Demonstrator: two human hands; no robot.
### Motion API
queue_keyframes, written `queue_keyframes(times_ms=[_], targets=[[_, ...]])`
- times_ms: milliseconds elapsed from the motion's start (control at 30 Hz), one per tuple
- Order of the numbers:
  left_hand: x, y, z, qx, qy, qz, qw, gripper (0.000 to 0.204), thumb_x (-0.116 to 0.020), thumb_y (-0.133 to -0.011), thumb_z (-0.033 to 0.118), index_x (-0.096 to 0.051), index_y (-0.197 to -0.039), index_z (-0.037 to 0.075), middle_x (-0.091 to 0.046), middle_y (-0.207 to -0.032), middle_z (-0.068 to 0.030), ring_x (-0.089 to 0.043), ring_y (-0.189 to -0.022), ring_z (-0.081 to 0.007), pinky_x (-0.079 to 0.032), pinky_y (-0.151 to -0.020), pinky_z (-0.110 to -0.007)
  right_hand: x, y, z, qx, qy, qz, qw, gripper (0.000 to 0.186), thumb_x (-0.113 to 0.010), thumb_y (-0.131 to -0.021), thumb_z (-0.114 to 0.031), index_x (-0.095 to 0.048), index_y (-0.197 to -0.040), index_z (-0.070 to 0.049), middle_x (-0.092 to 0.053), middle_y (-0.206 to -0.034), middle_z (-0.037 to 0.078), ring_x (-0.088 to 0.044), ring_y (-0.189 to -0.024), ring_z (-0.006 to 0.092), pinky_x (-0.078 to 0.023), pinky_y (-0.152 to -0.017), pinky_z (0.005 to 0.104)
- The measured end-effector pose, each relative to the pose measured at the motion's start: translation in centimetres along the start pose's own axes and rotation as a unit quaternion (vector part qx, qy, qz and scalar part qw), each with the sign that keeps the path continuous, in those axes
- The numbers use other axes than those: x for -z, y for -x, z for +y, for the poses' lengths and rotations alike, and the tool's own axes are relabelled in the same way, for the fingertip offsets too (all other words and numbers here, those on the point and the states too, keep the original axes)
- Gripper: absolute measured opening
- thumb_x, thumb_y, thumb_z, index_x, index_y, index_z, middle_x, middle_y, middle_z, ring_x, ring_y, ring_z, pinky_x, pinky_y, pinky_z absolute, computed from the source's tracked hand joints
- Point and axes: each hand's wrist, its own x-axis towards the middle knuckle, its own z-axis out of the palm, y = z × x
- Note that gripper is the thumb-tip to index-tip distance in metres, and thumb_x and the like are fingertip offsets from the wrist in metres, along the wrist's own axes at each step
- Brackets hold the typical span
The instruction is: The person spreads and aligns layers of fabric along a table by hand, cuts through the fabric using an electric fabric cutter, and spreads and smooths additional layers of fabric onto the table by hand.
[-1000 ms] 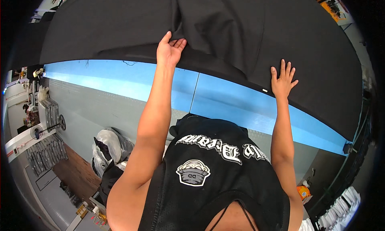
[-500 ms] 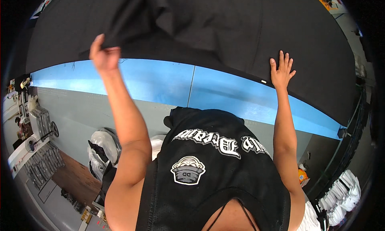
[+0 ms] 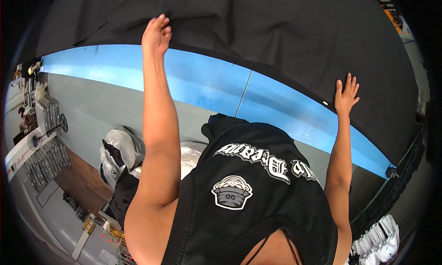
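Note:
A wide black fabric sheet (image 3: 294,39) covers most of the table, with soft folds running across its middle. Flat on its right part rests my right hand (image 3: 346,97), open with the fingers spread. Beside that hand, a small white piece (image 3: 325,103) lies at the fabric's near edge. My left hand (image 3: 157,35) is over the fabric near its left-centre edge, the fingers loosely bent and slightly apart, with nothing visible in them. A crease in the fabric runs right from its fingertips. Whether this hand touches the cloth is hard to tell.
The table's bright blue edge (image 3: 202,74) curves along in front of me, with a seam across it. Below left are plastic-wrapped bundles (image 3: 124,147) and rows of hanging packed items (image 3: 46,161). A stack of white pieces (image 3: 377,239) stands at lower right.
My left hand has moved right and farther across the fabric, its fingers now more bent. My right hand stays flat on the cloth. The whole view has shifted and tilted somewhat.

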Motion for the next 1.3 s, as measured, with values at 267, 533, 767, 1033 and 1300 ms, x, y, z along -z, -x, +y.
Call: queue_keyframes(times_ms=[267,533,767,1033,1300], targets=[[-3.9,-0.3,-1.4,-0.048,0.271,-0.169,0.947,0.018,-0.053,-0.085,0.014,-0.060,-0.098,0.003,-0.061,-0.113,-0.0098,-0.052,-0.109,-0.0307,-0.034,-0.099,-0.053,0.2,0.0,0.0,-0.003,0.001,-0.004,1.000,0.060,-0.038,-0.091,-0.056,-0.032,-0.142,-0.025,-0.023,-0.151,0.008,-0.015,-0.140,0.0314,-0.009,-0.103,0.0662],[0.4,1.9,-1.8,0.179,0.438,-0.304,0.827,0.033,-0.050,-0.094,0.018,-0.052,-0.122,0.001,-0.053,-0.128,-0.0148,-0.048,-0.122,-0.0297,-0.038,-0.102,-0.048,0.5,0.1,-0.4,-0.001,-0.001,-0.007,1.000,0.062,-0.041,-0.090,-0.056,-0.033,-0.142,-0.024,-0.024,-0.150,0.009,-0.016,-0.140,0.0318,-0.009,-0.103,0.0664],[0.5,4.2,-1.5,0.005,0.054,-0.211,0.976,0.021,-0.060,-0.089,0.019,-0.059,-0.103,0.003,-0.067,-0.095,-0.0100,-0.066,-0.081,-0.0210,-0.055,-0.063,-0.033,1.9,0.7,-3.1,0.031,-0.040,0.008,0.999,0.063,-0.041,-0.089,-0.058,-0.034,-0.142,-0.024,-0.023,-0.150,0.008,-0.014,-0.140,0.0323,-0.007,-0.103,0.0674],[0.8,4.8,-2.4,-0.091,-0.357,0.036,0.929,0.037,-0.069,-0.083,0.034,-0.057,-0.072,0.001,-0.056,-0.060,-0.0053,-0.048,-0.048,-0.0088,-0.039,-0.043,-0.023,1.0,1.6,-3.5,0.038,-0.010,0.000,0.999,0.063,-0.042,-0.088,-0.060,-0.034,-0.141,-0.027,-0.025,-0.150,0.008,-0.015,-0.140,0.0318,-0.005,-0.104,0.0670],[2.7,4.6,-2.4,-0.162,-0.473,0.058,0.864,0.047,-0.069,-0.083,0.040,-0.051,-0.062,0.002,-0.054,-0.055,-0.0042,-0.046,-0.049,-0.0085,-0.038,-0.045,-0.024,0.8,1.5,-3.2,0.050,0.011,0.000,0.999,0.063,-0.045,-0.088,-0.057,-0.033,-0.142,-0.026,-0.025,-0.150,0.008,-0.016,-0.140,0.0317,-0.008,-0.103,0.0670]])
